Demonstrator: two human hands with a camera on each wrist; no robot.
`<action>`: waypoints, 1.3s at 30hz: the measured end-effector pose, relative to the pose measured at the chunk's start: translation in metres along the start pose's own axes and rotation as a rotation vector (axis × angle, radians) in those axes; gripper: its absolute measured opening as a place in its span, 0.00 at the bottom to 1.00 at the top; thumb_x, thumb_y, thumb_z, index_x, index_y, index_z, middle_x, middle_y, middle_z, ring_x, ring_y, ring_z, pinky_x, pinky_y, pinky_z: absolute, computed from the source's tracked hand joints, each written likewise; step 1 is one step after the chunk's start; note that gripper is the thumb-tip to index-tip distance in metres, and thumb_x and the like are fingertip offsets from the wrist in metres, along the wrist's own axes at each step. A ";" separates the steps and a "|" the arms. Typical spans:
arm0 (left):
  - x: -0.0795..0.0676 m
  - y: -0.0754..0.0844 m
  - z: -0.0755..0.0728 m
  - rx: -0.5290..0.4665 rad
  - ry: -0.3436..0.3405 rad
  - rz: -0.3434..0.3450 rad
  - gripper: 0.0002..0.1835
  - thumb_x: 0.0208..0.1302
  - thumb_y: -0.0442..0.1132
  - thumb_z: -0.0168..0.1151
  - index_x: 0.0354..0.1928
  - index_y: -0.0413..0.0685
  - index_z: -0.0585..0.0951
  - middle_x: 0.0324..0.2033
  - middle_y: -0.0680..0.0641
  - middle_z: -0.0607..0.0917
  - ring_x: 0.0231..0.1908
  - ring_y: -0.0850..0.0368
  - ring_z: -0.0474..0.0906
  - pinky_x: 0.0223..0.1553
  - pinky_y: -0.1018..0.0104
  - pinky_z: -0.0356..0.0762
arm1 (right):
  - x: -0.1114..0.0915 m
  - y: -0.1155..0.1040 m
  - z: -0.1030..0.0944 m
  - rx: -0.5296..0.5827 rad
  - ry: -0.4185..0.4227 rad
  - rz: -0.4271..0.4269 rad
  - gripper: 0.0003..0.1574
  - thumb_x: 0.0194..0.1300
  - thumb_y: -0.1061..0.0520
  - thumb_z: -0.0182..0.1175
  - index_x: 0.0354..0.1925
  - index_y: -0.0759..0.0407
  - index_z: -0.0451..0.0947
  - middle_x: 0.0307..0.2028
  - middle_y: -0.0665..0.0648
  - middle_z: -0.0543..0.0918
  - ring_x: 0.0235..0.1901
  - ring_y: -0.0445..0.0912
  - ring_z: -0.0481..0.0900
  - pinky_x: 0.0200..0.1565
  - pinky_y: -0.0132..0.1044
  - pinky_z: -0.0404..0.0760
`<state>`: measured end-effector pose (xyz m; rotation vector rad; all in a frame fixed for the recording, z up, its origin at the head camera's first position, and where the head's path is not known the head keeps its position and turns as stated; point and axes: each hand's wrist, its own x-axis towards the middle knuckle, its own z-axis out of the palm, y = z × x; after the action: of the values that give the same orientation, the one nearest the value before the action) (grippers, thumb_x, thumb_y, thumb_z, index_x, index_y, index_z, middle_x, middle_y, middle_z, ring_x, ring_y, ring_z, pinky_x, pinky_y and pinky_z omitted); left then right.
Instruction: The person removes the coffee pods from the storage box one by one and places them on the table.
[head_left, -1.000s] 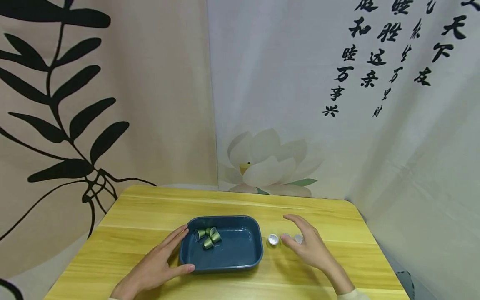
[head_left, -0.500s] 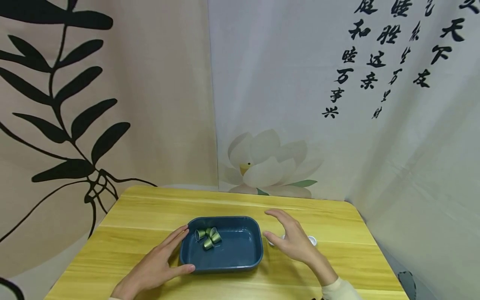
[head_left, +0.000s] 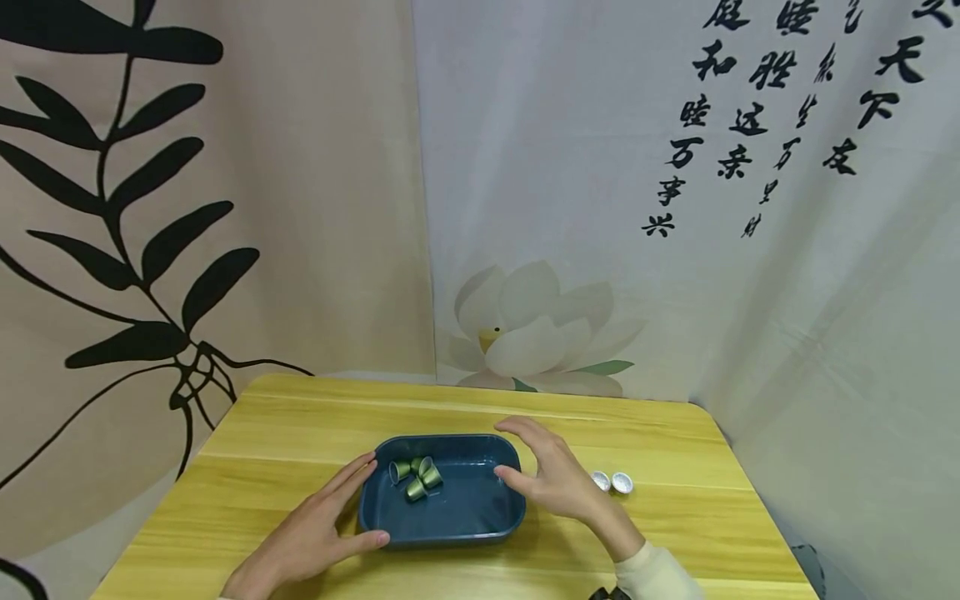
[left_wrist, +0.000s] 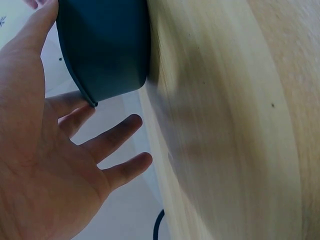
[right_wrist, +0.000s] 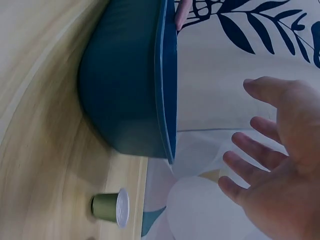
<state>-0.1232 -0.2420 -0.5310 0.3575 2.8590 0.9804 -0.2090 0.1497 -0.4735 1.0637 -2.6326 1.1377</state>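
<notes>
A dark blue rectangular tray stands on the wooden table, with several small green coffee capsules lying at its left end. My left hand is spread along the tray's left end, its thumb and index finger touching the rim. In the left wrist view the remaining fingers stand straight, off the tray. My right hand, fingers apart and holding nothing, hovers at the tray's right end. To its right, two capsules with silvery lids sit side by side. In the right wrist view a green capsule stands lid up near the tray.
The yellow wood-grain table has rounded far corners. Behind it hangs a pale cloth printed with dark leaves, a lotus and characters. A small black object shows at the bottom edge, by the right sleeve.
My right hand has moved left from above the lidded capsules to the tray's right end, uncovering the two right-hand capsules. The left hand and tray stay where they were.
</notes>
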 end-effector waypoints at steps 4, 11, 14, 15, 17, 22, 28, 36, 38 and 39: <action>-0.001 -0.001 0.001 0.003 0.005 0.003 0.60 0.69 0.75 0.72 0.91 0.51 0.62 0.92 0.47 0.59 0.85 0.32 0.67 0.73 0.27 0.79 | 0.007 -0.003 0.007 -0.012 -0.055 -0.026 0.36 0.77 0.51 0.74 0.77 0.52 0.77 0.76 0.56 0.82 0.76 0.57 0.82 0.74 0.63 0.84; -0.002 0.000 0.001 0.002 0.008 0.007 0.60 0.69 0.75 0.72 0.91 0.51 0.62 0.92 0.47 0.59 0.85 0.32 0.68 0.73 0.27 0.79 | 0.019 -0.006 0.019 -0.020 -0.153 -0.030 0.34 0.80 0.48 0.72 0.77 0.53 0.78 0.76 0.58 0.82 0.75 0.56 0.82 0.74 0.61 0.84; -0.001 0.000 0.001 -0.008 0.006 0.008 0.60 0.69 0.74 0.72 0.91 0.50 0.61 0.92 0.46 0.58 0.85 0.31 0.67 0.73 0.26 0.78 | 0.023 -0.007 0.023 -0.015 -0.190 -0.011 0.34 0.81 0.48 0.71 0.78 0.52 0.77 0.77 0.58 0.81 0.76 0.56 0.81 0.75 0.61 0.83; -0.001 0.000 0.001 -0.009 0.005 0.008 0.60 0.69 0.74 0.72 0.91 0.51 0.61 0.92 0.46 0.58 0.85 0.31 0.67 0.73 0.25 0.78 | 0.024 -0.008 0.024 -0.016 -0.200 -0.007 0.34 0.81 0.48 0.71 0.78 0.51 0.77 0.77 0.58 0.81 0.77 0.55 0.81 0.76 0.61 0.83; -0.001 0.000 0.001 -0.007 0.006 0.006 0.59 0.69 0.74 0.72 0.91 0.51 0.62 0.92 0.46 0.59 0.85 0.31 0.67 0.73 0.25 0.78 | 0.026 -0.009 0.026 -0.021 -0.215 -0.001 0.35 0.80 0.49 0.71 0.79 0.52 0.77 0.78 0.58 0.80 0.76 0.55 0.81 0.76 0.61 0.83; -0.001 0.001 -0.001 0.009 0.005 0.010 0.59 0.69 0.74 0.73 0.91 0.50 0.62 0.91 0.44 0.60 0.84 0.30 0.68 0.73 0.25 0.78 | 0.031 -0.011 0.032 -0.034 -0.253 0.015 0.35 0.81 0.49 0.71 0.79 0.52 0.77 0.78 0.57 0.80 0.77 0.55 0.80 0.77 0.61 0.81; -0.001 0.002 -0.002 0.012 -0.001 0.010 0.59 0.69 0.74 0.73 0.91 0.51 0.62 0.91 0.43 0.60 0.84 0.29 0.68 0.73 0.24 0.78 | 0.036 -0.012 0.037 -0.031 -0.292 0.034 0.35 0.81 0.48 0.70 0.80 0.51 0.76 0.79 0.56 0.79 0.79 0.54 0.78 0.80 0.59 0.79; 0.000 0.001 0.000 0.000 0.000 -0.008 0.60 0.68 0.76 0.72 0.91 0.51 0.62 0.91 0.45 0.60 0.84 0.31 0.68 0.75 0.25 0.77 | 0.044 -0.008 0.044 -0.042 -0.337 0.027 0.36 0.83 0.47 0.68 0.81 0.51 0.75 0.79 0.54 0.79 0.79 0.53 0.78 0.80 0.58 0.79; 0.000 0.001 0.000 0.001 0.001 -0.008 0.60 0.68 0.76 0.72 0.91 0.51 0.62 0.91 0.45 0.60 0.84 0.31 0.68 0.75 0.25 0.76 | 0.046 -0.007 0.046 -0.046 -0.347 0.030 0.36 0.83 0.46 0.68 0.82 0.51 0.74 0.80 0.53 0.79 0.80 0.53 0.78 0.80 0.57 0.79; 0.000 0.000 0.000 0.003 0.000 -0.007 0.60 0.68 0.76 0.72 0.91 0.51 0.62 0.91 0.45 0.60 0.84 0.31 0.68 0.75 0.24 0.76 | 0.047 -0.007 0.047 -0.049 -0.351 0.033 0.36 0.83 0.46 0.68 0.81 0.50 0.74 0.80 0.53 0.79 0.80 0.53 0.77 0.80 0.57 0.78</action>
<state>-0.1235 -0.2414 -0.5310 0.3476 2.8600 0.9752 -0.2309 0.0882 -0.4880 1.3218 -2.9309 0.9613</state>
